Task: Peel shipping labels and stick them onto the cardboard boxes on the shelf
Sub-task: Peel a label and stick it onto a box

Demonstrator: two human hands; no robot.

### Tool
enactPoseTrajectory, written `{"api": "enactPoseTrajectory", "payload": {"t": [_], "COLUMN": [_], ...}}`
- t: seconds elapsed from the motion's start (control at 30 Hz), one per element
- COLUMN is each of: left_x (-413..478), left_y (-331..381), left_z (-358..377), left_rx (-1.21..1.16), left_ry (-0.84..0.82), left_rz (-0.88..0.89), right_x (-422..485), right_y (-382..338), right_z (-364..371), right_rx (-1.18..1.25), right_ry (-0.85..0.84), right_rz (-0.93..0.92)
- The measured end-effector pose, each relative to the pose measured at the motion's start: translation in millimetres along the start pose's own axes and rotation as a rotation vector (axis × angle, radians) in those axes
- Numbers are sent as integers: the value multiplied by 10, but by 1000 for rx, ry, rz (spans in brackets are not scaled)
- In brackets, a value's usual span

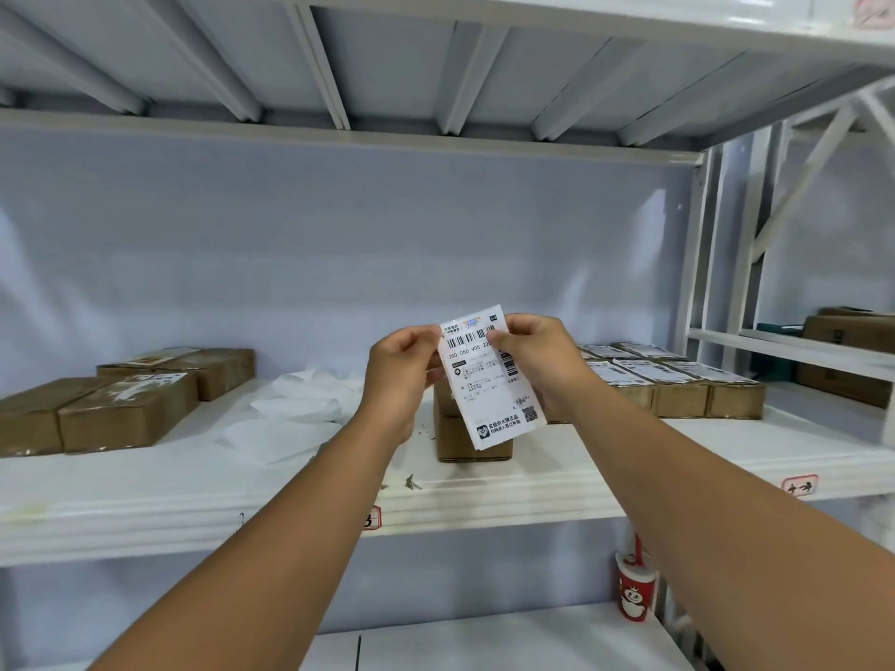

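Observation:
A white shipping label [489, 385] with barcodes and a QR code hangs upright in front of me, above the shelf. My left hand [402, 375] pinches its upper left edge. My right hand [537, 360] pinches its upper right edge, thumb over the barcode. Directly behind the label stands a plain cardboard box [465, 440] on the white shelf [484, 496], partly hidden by the paper. To the right sit several cardboard boxes with labels on top [678, 380]. At the left lie more brown boxes [121, 404], some carrying labels.
Crumpled white backing sheets [300, 409] lie on the shelf between the left boxes and my left hand. Another rack at the far right holds brown boxes [852, 351]. A red-and-white paper cup [634, 593] stands on the lower level. Small scraps litter the shelf edge.

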State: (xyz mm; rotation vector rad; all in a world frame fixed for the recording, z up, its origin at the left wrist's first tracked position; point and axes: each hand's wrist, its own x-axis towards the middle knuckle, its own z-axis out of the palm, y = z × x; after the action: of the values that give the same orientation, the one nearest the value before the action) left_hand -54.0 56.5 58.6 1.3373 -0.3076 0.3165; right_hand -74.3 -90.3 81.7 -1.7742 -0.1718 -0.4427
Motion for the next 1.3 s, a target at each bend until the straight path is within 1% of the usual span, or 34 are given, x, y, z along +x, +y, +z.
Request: {"api": "enactPoseTrajectory", "payload": {"t": [0.07, 0.17, 0.23, 0.3, 0.47, 0.87, 1.07, 1.3], "left_x": [21, 6, -15, -38, -50, -73, -84, -73], "left_y": [41, 68, 63, 68, 117, 130, 148, 139], "left_z": [-32, -58, -68, -71, -64, -66, -64, -105], "left_rx": [-30, -10, 52, 86, 79, 167, 178, 158], "left_ry": [28, -17, -41, -38, 29, -28, 10, -2], "left_rz": [-9, -32, -7, 14, -1, -1, 5, -22], "right_x": [-6, -3, -3, -18, -52, -96, -106, -119], "right_y": [-7, -25, -30, -31, -38, -75, -105, -135], "right_z": [14, 25, 15, 2, -7, -8, 33, 68], "right_rx": [-12, -14, 11, 9, -12, -5, 17, 6], "right_ry": [-11, 41, 69, 64, 52, 46, 45, 40], "right_rz": [-2, -16, -13, -14, -10, -7, 17, 48]}}
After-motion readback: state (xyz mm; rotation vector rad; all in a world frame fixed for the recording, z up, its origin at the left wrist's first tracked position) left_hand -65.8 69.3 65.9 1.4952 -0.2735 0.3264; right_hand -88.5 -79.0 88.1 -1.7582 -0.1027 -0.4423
